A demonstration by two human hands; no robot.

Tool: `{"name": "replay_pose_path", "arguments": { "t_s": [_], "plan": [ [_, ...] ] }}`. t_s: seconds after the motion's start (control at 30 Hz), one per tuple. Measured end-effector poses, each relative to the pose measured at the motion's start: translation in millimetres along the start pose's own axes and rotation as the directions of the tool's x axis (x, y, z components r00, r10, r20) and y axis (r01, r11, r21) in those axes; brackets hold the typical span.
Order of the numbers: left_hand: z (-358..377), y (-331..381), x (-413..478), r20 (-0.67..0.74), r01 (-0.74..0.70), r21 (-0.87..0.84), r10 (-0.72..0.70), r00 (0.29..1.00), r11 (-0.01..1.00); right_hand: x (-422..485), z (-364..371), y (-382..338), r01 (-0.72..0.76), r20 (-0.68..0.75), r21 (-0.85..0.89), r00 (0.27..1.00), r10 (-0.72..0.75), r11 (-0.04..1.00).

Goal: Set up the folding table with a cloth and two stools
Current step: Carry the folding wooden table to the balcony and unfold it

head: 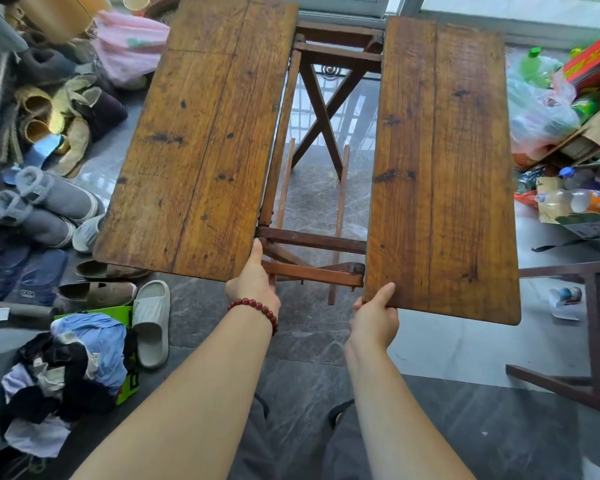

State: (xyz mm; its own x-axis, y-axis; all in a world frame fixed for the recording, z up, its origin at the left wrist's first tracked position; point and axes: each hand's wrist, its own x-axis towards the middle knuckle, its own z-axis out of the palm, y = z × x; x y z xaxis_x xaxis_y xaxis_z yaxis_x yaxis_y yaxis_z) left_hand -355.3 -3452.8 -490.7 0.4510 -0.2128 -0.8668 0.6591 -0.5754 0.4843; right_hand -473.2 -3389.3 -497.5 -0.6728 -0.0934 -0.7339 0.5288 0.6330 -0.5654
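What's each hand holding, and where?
Left hand grips the left tabletop half at its near inner corner; right hand grips the right tabletop half at its near inner corner.

Bright daylight, wide-angle view.
Light comes through the window (pixel 499 8) at the top and reflects off the glossy floor (pixel 312 202); shadows are soft. Grain on the worktop (pixel 205 133) is crisp, while the red box (pixel 593 60) at the right edge blurs and stretches.

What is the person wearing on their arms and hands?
No sleeves or gloves show on either arm. The left hand has a bracelet of round dark red beads around its wrist. The right hand wears nothing: no ring or watch shows.
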Motion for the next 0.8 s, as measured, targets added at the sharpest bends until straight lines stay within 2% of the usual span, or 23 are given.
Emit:
{"name": "replay_pose_path", "arguments": {
  "t_s": [0.1, 0.33, 0.5, 0.7, 0.8],
  "plan": [
    [-3, -3, -2, 0.026, -0.010, -0.014, 0.010, 1.000, 1.000, 1, -1, 1, 0.000, -0.008, -0.017, 1.000, 0.000, 1.000],
    [-12, -13, 11, -0.058, -0.001, 0.121, 0.008, 0.998, 0.993, -5, -8, 14, -0.007, 0.069, -0.058, 0.998, 0.011, 0.998],
    [-14, -22, 14, -0.105, 0.022, 0.164, -0.005, 0.994, 0.986, -4, -9, 11, 0.022, 0.039, -0.135, 0.999, -0.017, 0.991],
    [-11, -37, 10, -0.129, 0.061, 0.097, -0.048, 0.990, 0.993, 2, -13, 8, 0.052, 0.023, -0.156, 0.999, -0.049, 0.986],
    [-9, -42, 9, -0.130, 0.041, 0.084, -0.029, 0.991, 0.996, 4, -18, 9, 0.044, 0.039, -0.100, 0.998, -0.040, 0.994]
  ]
}}
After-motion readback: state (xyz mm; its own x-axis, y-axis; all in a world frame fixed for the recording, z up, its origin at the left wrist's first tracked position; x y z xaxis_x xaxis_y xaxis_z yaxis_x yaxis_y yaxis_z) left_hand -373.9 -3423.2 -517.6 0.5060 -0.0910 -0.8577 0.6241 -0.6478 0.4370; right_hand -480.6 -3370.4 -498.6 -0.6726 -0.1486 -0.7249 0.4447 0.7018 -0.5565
